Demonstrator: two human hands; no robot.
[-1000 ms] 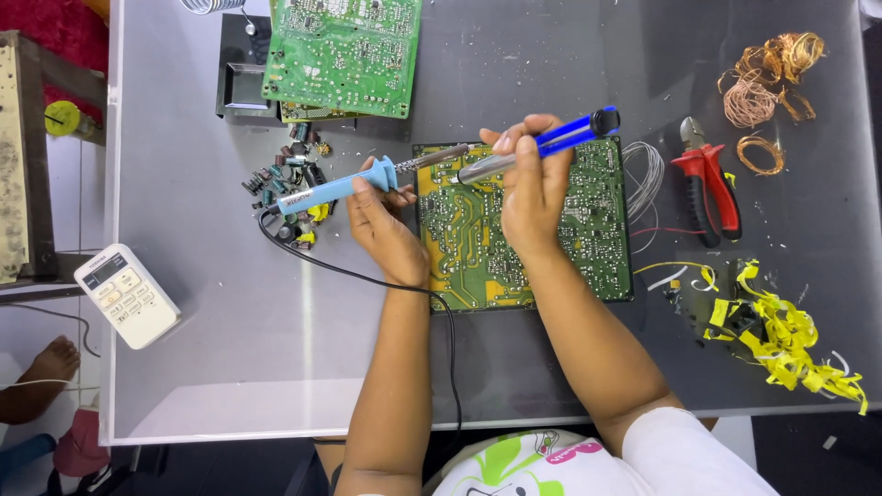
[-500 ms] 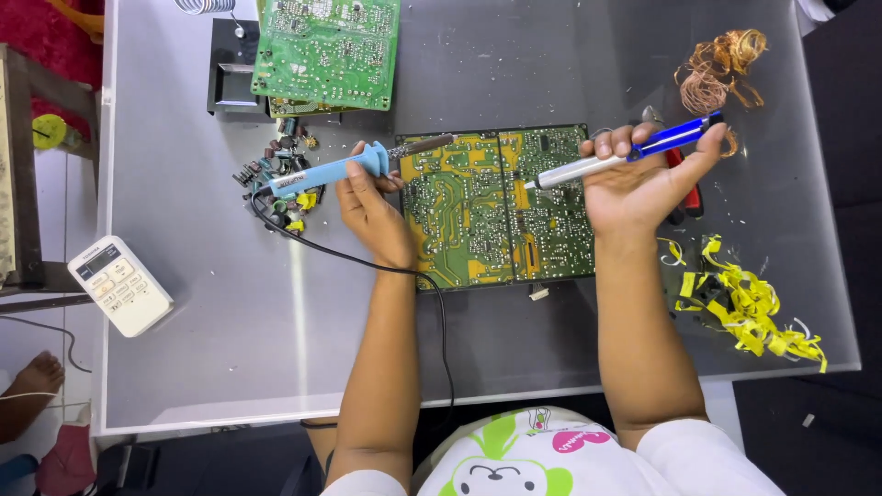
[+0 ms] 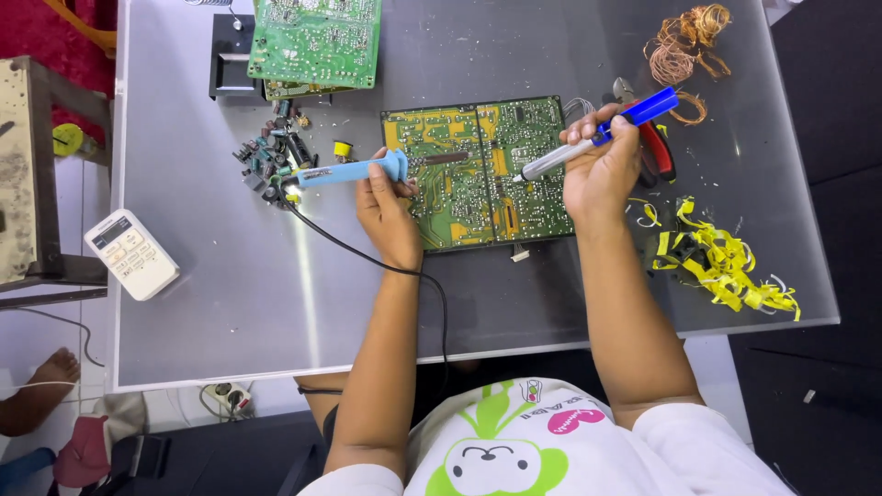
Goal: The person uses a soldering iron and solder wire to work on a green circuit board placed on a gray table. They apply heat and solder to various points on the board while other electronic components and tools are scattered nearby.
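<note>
The left hand (image 3: 390, 207) is wrapped around the light-blue handle of the iron (image 3: 354, 171), fingers closed up near the collar, and the metal tip reaches across the board (image 3: 478, 174), lying flat on the bench (image 3: 276, 312). The cord trails off the handle's back end and loops toward the person. The right hand (image 3: 602, 165) is closed on the pump (image 3: 597, 136), blue top tilted up and away, silver nozzle angled down over the board's right half; whether the nozzle actually touches the board is hard to tell from this height.

The board looks thin and stiff, light enough to skid when pushed, so pressing down near an edge would steady it. It seems fragile on the face, so the bare edges are the place to hold. The iron is light, and the tip is probably hot, so that handle grip well back of the metal is the safe one. The pump is a slim, rigid tube, easy in one fist.

Just left of the iron's end sits a heap of loose parts (image 3: 276, 156). Red pliers (image 3: 654, 147) lie right beside the right hand, yellow scraps (image 3: 726, 266) further out.
</note>
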